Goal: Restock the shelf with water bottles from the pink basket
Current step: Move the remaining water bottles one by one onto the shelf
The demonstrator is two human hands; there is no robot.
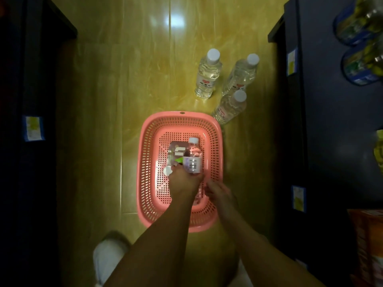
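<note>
The pink basket sits on the floor straight below me. My left hand reaches into it and grips the lower end of a small clear water bottle with a white cap and a barcode label. A second bottle lies beside it on the left, partly hidden by my hand. Part of another clear bottle shows between my hands. My right hand hovers over the basket's right side with loosely curled fingers, and I see nothing in it.
Three larger water bottles stand on the yellow floor beyond the basket. A dark shelf with price tags and jars rises on the right, another dark shelf on the left. My shoe is at the bottom left.
</note>
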